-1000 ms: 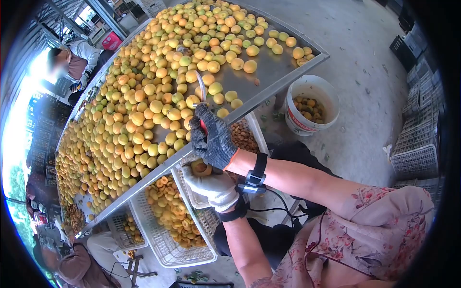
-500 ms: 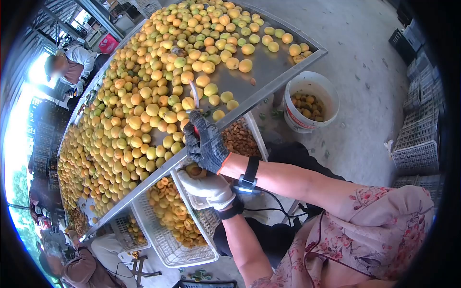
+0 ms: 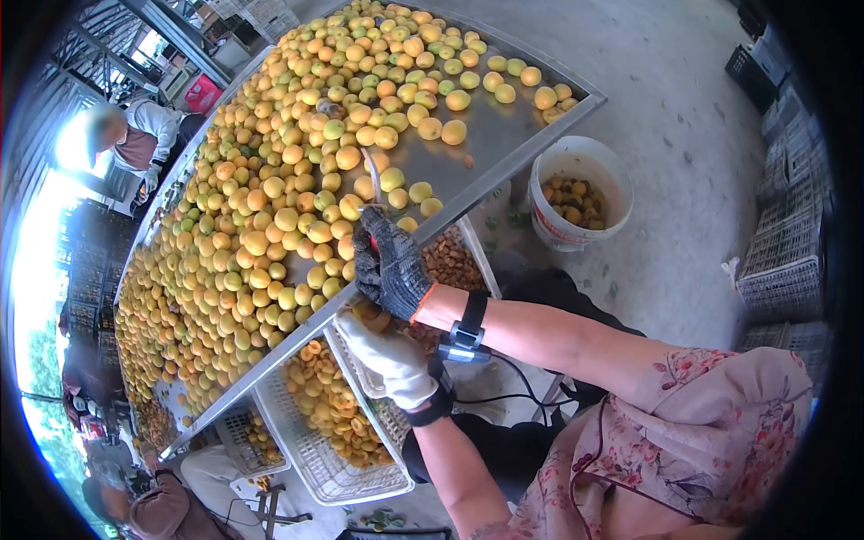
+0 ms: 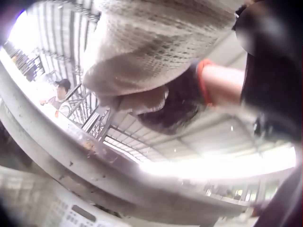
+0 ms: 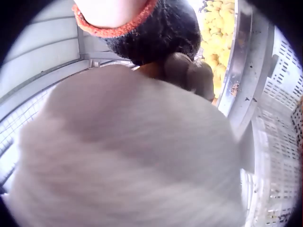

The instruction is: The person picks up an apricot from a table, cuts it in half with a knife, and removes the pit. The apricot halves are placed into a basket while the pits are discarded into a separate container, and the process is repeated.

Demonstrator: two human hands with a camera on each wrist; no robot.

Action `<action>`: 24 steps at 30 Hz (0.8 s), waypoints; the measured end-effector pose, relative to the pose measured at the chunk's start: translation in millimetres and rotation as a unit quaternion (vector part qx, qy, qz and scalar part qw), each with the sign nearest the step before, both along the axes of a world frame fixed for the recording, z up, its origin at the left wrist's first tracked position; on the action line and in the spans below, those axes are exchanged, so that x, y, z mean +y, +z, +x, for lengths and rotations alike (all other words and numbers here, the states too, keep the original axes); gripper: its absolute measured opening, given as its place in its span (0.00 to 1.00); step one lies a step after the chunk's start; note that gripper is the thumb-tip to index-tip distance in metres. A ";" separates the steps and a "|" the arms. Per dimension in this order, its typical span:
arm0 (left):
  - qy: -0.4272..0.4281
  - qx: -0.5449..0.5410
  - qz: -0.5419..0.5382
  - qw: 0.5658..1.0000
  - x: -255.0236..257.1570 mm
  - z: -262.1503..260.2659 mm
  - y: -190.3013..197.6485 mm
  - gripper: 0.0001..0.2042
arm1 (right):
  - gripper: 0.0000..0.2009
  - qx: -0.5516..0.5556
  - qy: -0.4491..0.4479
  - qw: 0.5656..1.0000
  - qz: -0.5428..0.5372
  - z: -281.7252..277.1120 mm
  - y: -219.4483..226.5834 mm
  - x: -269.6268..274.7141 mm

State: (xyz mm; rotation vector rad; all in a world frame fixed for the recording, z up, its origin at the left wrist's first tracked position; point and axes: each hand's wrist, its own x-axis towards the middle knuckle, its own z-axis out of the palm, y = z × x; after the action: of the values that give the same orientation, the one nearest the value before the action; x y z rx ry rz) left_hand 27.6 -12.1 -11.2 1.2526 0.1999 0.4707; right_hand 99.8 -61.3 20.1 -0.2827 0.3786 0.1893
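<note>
My left hand, in a white knit glove, holds an apricot just below the table edge. Right above it, my right hand, in a dark glove with an orange cuff, grips a curved knife. The knife's red handle is mostly hidden in the fist, and its blade points up over the table, away from the held fruit. White glove fabric fills much of both wrist views, with the dark glove close by; the apricot is largely covered there.
Whole apricots cover much of the metal table. Below its edge stand a white crate of halved apricots and a container of brown pits. A white bucket with fruit stands right. Other people sit around the table.
The head view has shifted slightly. My left hand has turned a little at the wrist, its fingers staying around the apricot. The right hand keeps its grip on the knife, blade still upward.
</note>
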 end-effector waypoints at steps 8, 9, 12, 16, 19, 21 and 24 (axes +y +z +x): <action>-0.063 0.081 -0.235 0.967 29.1 -2.1 -2.7 0.21 | 0.07 -0.273 -0.094 0.812 -0.507 -0.6 -16.3 11.0; -0.077 0.087 -0.269 0.956 30.9 -2.0 -4.5 0.21 | 0.10 -0.353 -0.171 0.574 -0.719 0.0 -18.8 11.1; -0.059 0.135 -0.308 0.940 29.6 1.8 -0.7 0.17 | 0.11 -0.384 -0.098 0.761 -0.513 -2.0 -25.9 16.5; -0.226 0.066 -0.235 0.943 34.0 -6.5 -6.2 0.14 | 0.16 -0.470 -0.221 0.571 -0.636 9.7 -36.3 18.6; -0.003 0.108 -0.234 0.966 16.0 -1.2 -10.1 0.13 | 0.13 -0.476 -0.241 0.305 -0.789 1.6 -32.3 23.4; 0.033 0.046 -0.211 0.976 9.4 4.2 -11.0 0.11 | 0.14 -0.527 -0.116 0.504 -0.674 -16.1 -16.7 29.8; 0.045 -0.019 -0.185 0.981 3.8 4.8 0.2 0.08 | 0.15 -0.510 0.082 0.673 -0.529 -31.2 6.7 22.3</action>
State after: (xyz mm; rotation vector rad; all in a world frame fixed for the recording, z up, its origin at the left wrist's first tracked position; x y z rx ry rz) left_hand 32.5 -8.3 -11.0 0.8719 0.2985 0.5074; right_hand 68.6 -39.0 26.8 -1.5104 -0.7437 -0.0640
